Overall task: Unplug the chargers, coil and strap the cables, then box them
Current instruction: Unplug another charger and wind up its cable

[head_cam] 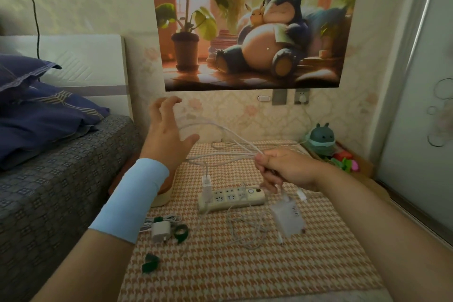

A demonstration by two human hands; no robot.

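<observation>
In right hand (pixel 286 169), thin white cable (pixel 220 130), long loops, blocky charger (pixel 289 220) dangling

The power strip (pixel 231 197) lies across the middle of the table (pixel 245 274), one charger (pixel 206 185) plugged in at its left end and a loose cable (pixel 247 231) just near of it. At the near left lie a second charger (pixel 159 228) and, nearer still, a strap (pixel 149 263); a toy (pixel 321 140) sits at the far right corner. The bed (pixel 49 179) stands left of the table, the poster (pixel 252 22) on the far wall above the wall sockets (pixel 302 96).
</observation>
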